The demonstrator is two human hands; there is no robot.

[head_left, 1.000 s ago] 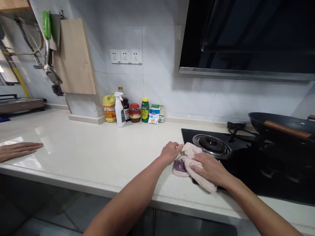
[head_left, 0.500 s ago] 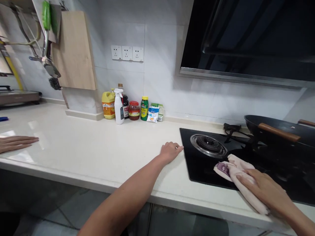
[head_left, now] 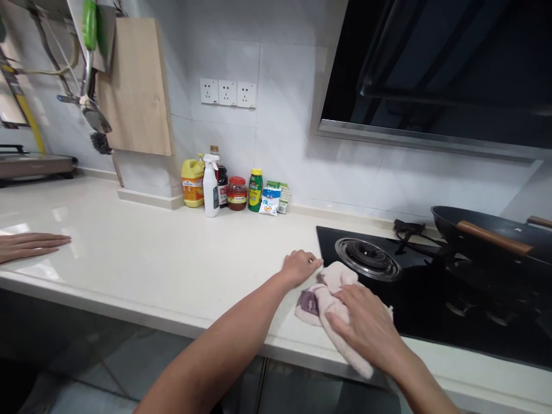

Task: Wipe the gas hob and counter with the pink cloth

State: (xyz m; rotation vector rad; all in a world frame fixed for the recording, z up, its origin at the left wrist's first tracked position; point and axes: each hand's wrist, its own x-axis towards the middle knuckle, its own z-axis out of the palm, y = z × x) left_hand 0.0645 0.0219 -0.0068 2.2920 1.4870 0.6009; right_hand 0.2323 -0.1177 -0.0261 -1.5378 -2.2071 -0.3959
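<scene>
Leftmost, another person's hand (head_left: 32,246) lies flat on the white counter (head_left: 172,259). Further right, the left hand (head_left: 301,268) rests beside the black stove (head_left: 418,305); whether it is clenched I cannot tell. Next, a pale cloth (head_left: 328,302) straddles the stove's edge, bunched in the right hand's (head_left: 366,322) grasp.

Pale pink on the cloth (head_left: 338,277) (purple at one corner), black on the stove (head_left: 425,307), creamy white on the counter (head_left: 172,259).

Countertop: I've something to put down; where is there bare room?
Bare countertop stretches between the other person's hand and the left hand. Crowded: the back by the spray bottle, and the hob's front-left corner under cloth and right hand.
</scene>
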